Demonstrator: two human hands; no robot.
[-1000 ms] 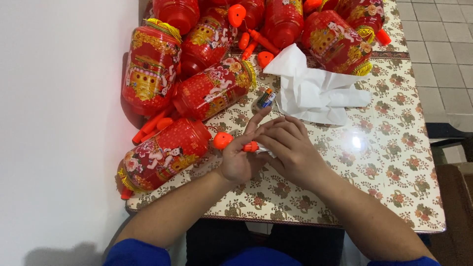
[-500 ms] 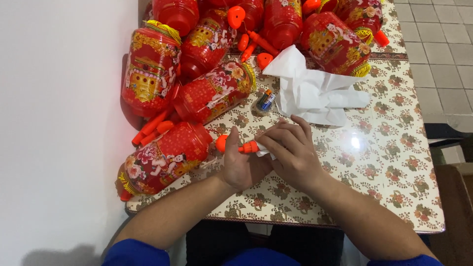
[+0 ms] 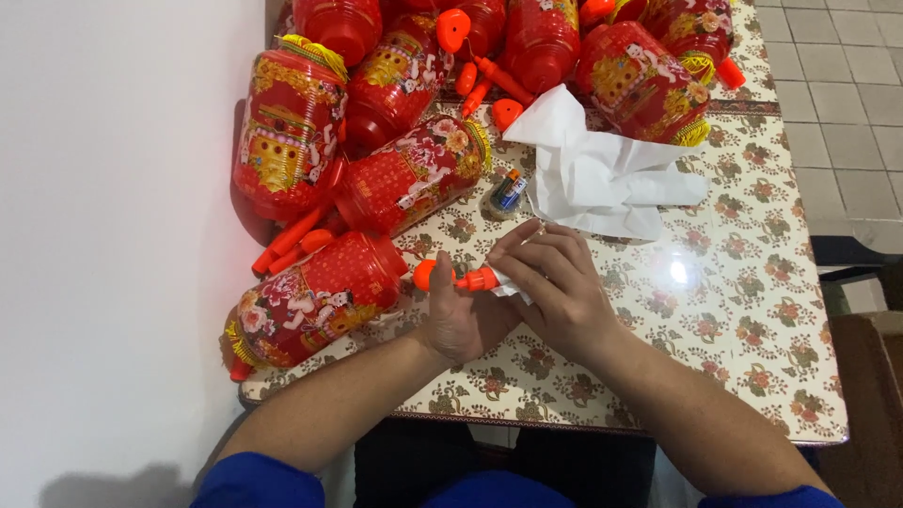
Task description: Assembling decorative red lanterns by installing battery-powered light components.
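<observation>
The orange plastic handle piece (image 3: pixel 456 278) has been shifted slightly leftward and is now gripped more fully by the left hand (image 3: pixel 466 320), with the right hand (image 3: pixel 555 287) closed over its end

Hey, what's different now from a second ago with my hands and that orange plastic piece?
The left hand has closed its fingers over the orange plastic handle piece, and the right hand has settled onto its right end. The red lanterns and white tissue sheet stayed put.

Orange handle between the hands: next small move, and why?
Probably keep wiping along the orange handle. The left hand grips it, the right hand presses a white tissue against its end, and it is joined to the red lantern lying beside it.
</observation>
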